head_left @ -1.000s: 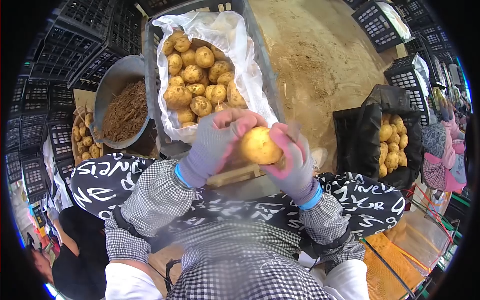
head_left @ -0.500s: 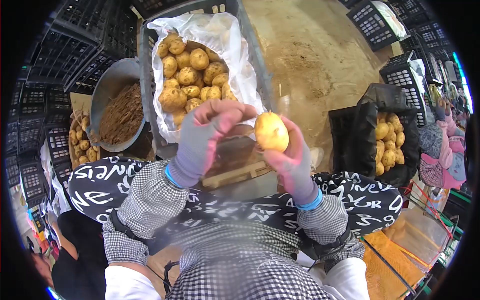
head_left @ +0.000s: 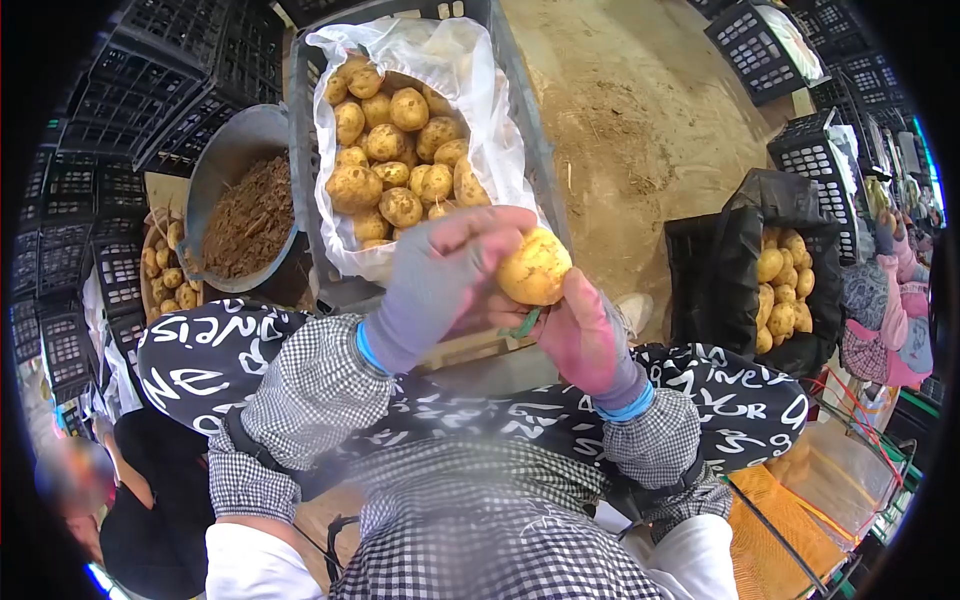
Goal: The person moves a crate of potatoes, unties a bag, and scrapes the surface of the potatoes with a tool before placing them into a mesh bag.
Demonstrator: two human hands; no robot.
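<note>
Head view: both hands meet above the lap, in front of the chest, and between them is a pale yellow oval potato. The left hand, in a grey knit glove with pink fingertips, comes in from the left. Its fingers curl over the top and near side of the potato, clenched on it. The right hand, in a pink-palmed glove, lies under and to the right of the potato with the palm turned up, and its fingers and thumb grip the lower end.

The potato therefore sits at the fingertips of both hands, a little up and left of the right palm. Neither hand is clearly nearer, as both touch it. It is nearly round, but its longer axis seems to slant from lower left to upper right in the picture.

A small green object shows just under the potato, against the right hand. Too little of it is visible to identify it.

Beyond the hands stands a dark plastic crate lined with a white plastic bag and heaped with potatoes. To its left is a grey metal basin holding brown scraps. To the right, well apart, a black-lined crate holds more yellow potatoes. A black apron with white lettering covers the knees.
</note>
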